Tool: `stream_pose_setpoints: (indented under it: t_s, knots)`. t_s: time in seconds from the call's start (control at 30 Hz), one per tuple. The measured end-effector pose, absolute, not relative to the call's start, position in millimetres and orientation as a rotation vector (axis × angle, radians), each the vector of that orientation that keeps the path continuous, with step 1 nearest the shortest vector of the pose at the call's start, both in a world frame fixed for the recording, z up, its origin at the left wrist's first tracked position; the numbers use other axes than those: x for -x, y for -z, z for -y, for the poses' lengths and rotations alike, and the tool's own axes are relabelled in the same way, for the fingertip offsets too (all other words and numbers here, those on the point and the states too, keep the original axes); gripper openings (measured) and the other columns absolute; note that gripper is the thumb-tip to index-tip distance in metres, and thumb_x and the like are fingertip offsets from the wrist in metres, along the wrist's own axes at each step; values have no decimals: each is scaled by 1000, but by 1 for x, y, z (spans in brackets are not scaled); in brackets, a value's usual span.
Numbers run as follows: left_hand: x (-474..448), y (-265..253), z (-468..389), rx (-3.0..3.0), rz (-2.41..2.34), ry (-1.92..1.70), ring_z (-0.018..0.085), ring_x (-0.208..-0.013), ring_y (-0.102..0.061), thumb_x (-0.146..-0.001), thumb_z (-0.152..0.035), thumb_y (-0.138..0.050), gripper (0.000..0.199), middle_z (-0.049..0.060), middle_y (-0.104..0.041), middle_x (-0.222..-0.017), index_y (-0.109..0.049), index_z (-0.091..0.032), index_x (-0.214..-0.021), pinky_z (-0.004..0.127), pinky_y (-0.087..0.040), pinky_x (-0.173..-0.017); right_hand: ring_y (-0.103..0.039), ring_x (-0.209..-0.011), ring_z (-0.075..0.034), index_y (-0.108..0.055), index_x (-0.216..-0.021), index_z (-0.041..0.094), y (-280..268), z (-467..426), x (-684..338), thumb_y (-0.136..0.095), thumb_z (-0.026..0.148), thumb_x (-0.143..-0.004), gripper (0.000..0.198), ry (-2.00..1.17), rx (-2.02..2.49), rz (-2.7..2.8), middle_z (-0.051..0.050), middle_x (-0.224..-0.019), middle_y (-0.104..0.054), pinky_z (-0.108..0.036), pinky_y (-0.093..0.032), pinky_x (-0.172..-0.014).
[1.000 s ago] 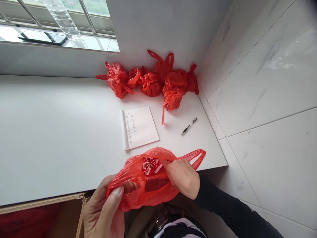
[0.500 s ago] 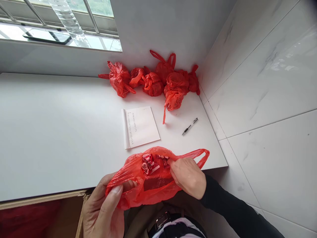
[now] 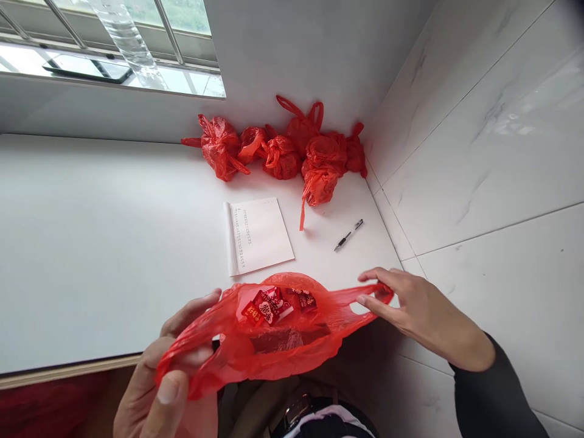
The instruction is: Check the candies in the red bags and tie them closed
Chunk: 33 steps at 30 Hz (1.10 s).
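In front of my body a red plastic bag (image 3: 292, 359) is stretched sideways with its mouth open upward. Inside it lie several small red-and-white wrapped packets, probably sweets (image 3: 272, 306). My left hand (image 3: 159, 371) grips the left handle, its thumb over the plastic and the fingers partly behind it. At the other end, my right hand (image 3: 424, 310) has the right handle between thumb and fingers. Just beyond the bag, a notepad (image 3: 262, 237) with handwritten lines lies on the white table (image 3: 114, 243).
Several knotted red plastic bags (image 3: 219, 149) stand along the wall at the table's back. A black-and-clear pen (image 3: 349, 235) lies right of the notepad. Below the table's front edge, at left, is a cardboard box (image 3: 68, 371) with red material inside. Tiled wall (image 3: 493, 201) bounds the right side.
My right hand has come out of the bag's mouth and moved right to the right handle. My left hand has shifted left and down, and the bag is stretched wider.
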<state>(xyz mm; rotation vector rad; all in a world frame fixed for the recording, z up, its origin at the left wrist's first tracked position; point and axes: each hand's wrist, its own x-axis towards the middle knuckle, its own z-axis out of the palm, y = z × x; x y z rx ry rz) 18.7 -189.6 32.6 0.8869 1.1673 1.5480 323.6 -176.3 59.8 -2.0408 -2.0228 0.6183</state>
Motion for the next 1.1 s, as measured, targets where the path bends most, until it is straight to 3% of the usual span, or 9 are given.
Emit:
stream_pose_setpoints:
  t_s: [0.07, 0.17, 0.3, 0.4, 0.5, 0.73, 0.9, 1.0, 1.1]
  knots:
    - [-24, -35, 187, -939, -1089, -1572, 35, -138, -54, -97, -27, -60, 18, 6, -67, -135, -74, -26, -107, 50, -55, -106, -65, -69, -17, -71, -95, 28, -71, 181, -326, -59, 44, -101, 21, -861, 2039, 1882, 2, -82, -71, -29, -52, -64]
    - [-37, -46, 180, -1118, -1180, -1703, 32, -130, -62, -90, -25, -71, 22, 1, -77, -115, -74, -28, -112, 51, -45, -116, -63, -68, -14, -70, -92, 28, -90, 185, -321, -63, 41, -100, 17, -805, 1865, 1741, 3, -80, -68, -24, -48, -55]
    - [-55, -66, 177, -1177, -1282, -1619, 20, -78, -75, -97, -32, -64, 13, -7, -66, -63, -66, -31, -110, 46, -57, -100, -59, -61, -12, -70, -95, 28, -105, 183, -307, -72, 29, -95, 2, -623, 1514, 1696, 4, -75, -64, -23, -48, -53]
    - [-67, -71, 182, -1184, -1305, -1220, 18, -66, -70, -91, -42, -70, 30, -2, -69, -73, -64, -31, -118, 33, -63, -71, -67, -77, -14, -69, -105, 30, -111, 180, -288, -72, 19, -95, 15, -657, 1242, 1751, 1, -88, -68, -23, -56, -66]
    - [-76, -66, 189, -1342, -1319, -1050, 27, -89, -73, -73, -46, -85, 55, 7, -75, -102, -69, -30, -124, 34, -63, -73, -69, -79, -12, -69, -111, 29, -114, 178, -266, -72, 18, -95, 20, -802, 1018, 1856, 1, -95, -70, -20, -58, -71]
    - [-70, -59, 187, -1285, -1396, -1021, 24, -80, -68, -88, -54, -67, 33, 6, -71, -87, -77, -31, -111, 31, -59, -71, -59, -121, -19, -54, -145, 25, -96, 160, -262, -53, 14, -104, 43, -875, 954, 1992, -7, -132, -62, -33, -52, -104]
    - [-69, -69, 176, -1109, -1236, -833, 17, -68, -55, -89, -63, -63, 40, 3, -58, -74, -73, -25, -87, 26, -52, -66, -62, -91, -15, -64, -111, 25, -77, 150, -265, -59, 17, -101, 14, -1003, 1018, 1891, 1, -97, -67, -28, -52, -82]
    - [-66, -72, 167, -892, -1108, -798, 14, -58, -47, -97, -59, -55, 38, -2, -51, -61, -68, -26, -109, 24, -47, -62, -60, -87, -14, -61, -100, 25, -75, 153, -264, -58, 15, -100, 10, -985, 1082, 1823, 2, -93, -63, -27, -50, -78]
    - [-58, -67, 158, -777, -1036, -816, 17, -69, -60, -99, -57, -52, 42, 2, -64, -71, -63, -27, -127, 27, -52, -70, -61, -89, -14, -61, -99, 26, -77, 157, -265, -59, 7, -92, 20, -1007, 1042, 1810, 2, -94, -62, -28, -50, -82]
